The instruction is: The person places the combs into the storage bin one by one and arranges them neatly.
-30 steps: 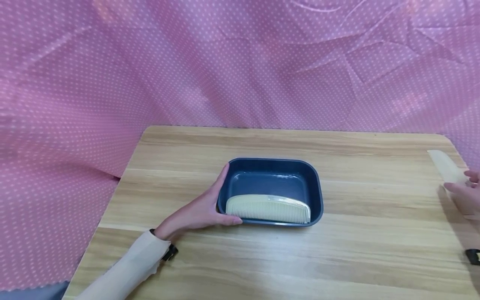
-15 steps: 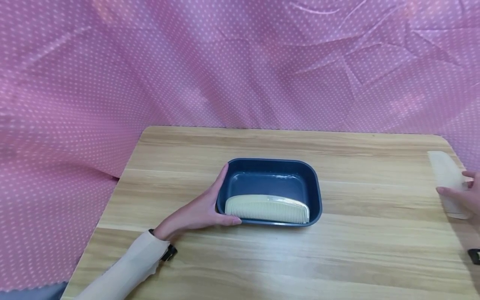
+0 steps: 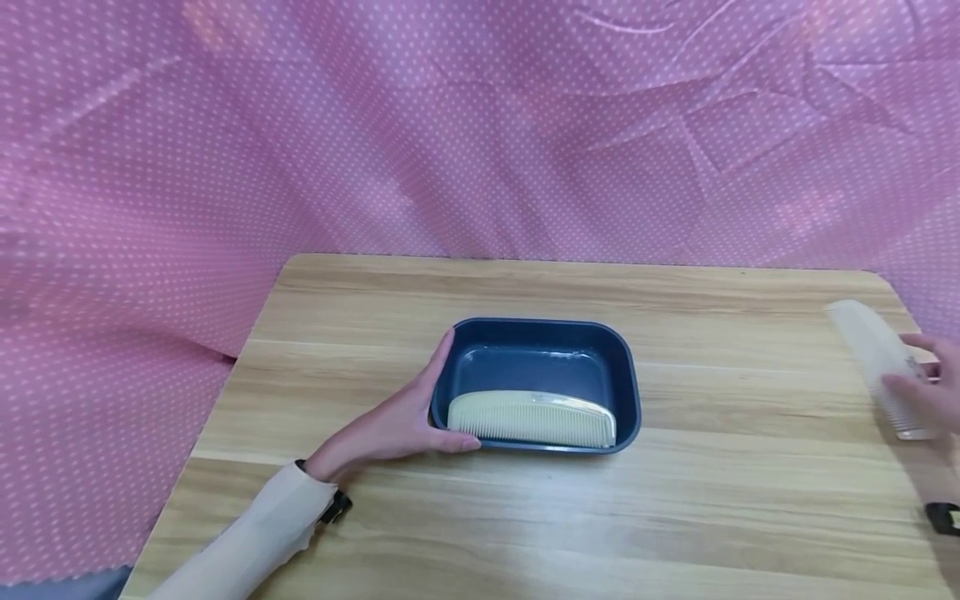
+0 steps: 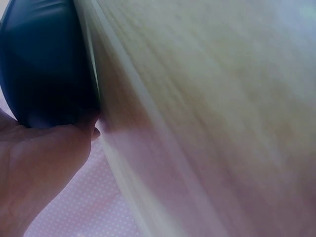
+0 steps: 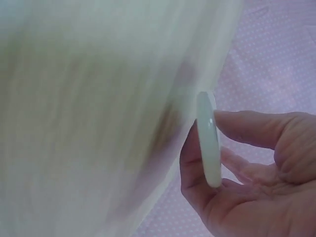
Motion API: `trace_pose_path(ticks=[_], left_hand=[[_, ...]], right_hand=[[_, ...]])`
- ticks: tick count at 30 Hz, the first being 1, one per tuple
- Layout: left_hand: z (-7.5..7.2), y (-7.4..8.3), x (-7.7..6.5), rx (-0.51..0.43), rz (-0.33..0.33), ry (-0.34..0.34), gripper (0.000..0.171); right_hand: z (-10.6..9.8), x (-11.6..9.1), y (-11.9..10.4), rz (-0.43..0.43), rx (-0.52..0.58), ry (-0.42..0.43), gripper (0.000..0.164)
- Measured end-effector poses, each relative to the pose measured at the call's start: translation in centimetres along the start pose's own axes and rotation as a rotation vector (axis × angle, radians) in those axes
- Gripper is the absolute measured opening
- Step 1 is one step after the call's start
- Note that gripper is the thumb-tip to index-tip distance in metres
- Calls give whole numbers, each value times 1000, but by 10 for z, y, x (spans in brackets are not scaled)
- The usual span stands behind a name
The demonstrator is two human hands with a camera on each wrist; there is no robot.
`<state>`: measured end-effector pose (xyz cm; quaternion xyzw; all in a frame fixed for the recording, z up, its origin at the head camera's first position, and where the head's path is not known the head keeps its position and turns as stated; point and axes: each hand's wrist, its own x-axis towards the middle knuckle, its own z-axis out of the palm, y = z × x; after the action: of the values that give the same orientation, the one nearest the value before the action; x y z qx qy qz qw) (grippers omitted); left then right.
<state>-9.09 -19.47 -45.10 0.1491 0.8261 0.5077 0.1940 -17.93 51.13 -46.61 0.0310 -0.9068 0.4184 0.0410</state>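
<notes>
In the head view a dark blue rectangular tray (image 3: 636, 392) sits on the table, with a cream comb (image 3: 532, 417) lying along its near wall, teeth toward the person. My left hand (image 3: 408, 412) holds the tray's left end, thumb along the near rim and fingers along the left wall; the left wrist view shows this hand (image 4: 44, 158) against the tray's outer wall (image 4: 49, 64). At the table's right side, my right hand (image 3: 930, 383) pinches a second cream comb (image 3: 873, 350). The right wrist view shows that comb (image 5: 209, 143) edge-on between thumb and fingers.
The wood-grain table (image 3: 750, 483) has rounded far corners. Pink polka-dot cloth (image 3: 480, 125) hangs behind it and along its left side. Black bands (image 3: 337, 507) show at both wrists.
The right hand has turned the second comb and brought it slightly left, off the table surface by its shadow. The left hand, tray and first comb stay in place; the view shifts slightly.
</notes>
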Motion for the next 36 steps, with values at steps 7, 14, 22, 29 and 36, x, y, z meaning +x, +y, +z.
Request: trace_pose_path(ticks=[7,14,22,29,36], left_hand=[[0,0,-1,0,4,0,141],[0,0,-4,-11,-16,-2,141],[1,-1,-1,-5,-3,-1,142],[1,1,-1,-7,-8,-1,141],[-1,3,-2,-9,-4,-4,141]], right_hand=[[6,-6,-19,29,253,-74,67],[20,-16,-36,128,684,-173,59],[30,-15,-53,124,830,-210,52],[43,-12,-68,169,797,-217,51],[55,-10,-80,179,739,-293,50]])
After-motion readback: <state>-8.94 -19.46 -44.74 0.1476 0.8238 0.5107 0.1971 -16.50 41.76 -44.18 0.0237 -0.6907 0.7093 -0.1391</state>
